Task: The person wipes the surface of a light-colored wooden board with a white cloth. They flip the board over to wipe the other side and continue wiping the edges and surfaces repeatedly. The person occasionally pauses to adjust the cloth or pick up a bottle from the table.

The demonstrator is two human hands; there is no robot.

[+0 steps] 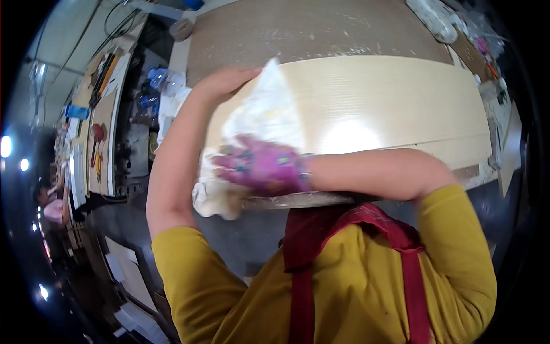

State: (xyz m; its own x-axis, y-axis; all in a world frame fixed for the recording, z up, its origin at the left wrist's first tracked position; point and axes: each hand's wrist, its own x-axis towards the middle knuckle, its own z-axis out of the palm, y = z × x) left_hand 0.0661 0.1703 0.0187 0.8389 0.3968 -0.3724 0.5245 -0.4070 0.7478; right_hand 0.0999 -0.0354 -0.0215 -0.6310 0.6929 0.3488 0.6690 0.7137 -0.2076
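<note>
A pale wood-grain panel (pixel 395 103) lies across the workbench in front of me. My left hand (pixel 229 81), bare, grips the panel's far left corner, its fingertips over the far edge. In a purple patterned glove, my right hand (pixel 266 166) reaches across my body to the panel's near left part. It presses down on a white cloth (pixel 269 114), fingers over the fabric and slightly blurred. One point of the cloth stretches up to the far edge, while a bunched part (pixel 220 198) hangs over the near left edge. The right palm is hidden.
The brown bench top (pixel 321 28), dusted with pale specks, extends behind the panel. Plastic bottles (pixel 157 80) stand at the left beside a side bench (pixel 103 126) holding tools. A plastic-wrapped bundle (pixel 432 20) lies far right. Boards (pixel 134 269) lean at lower left.
</note>
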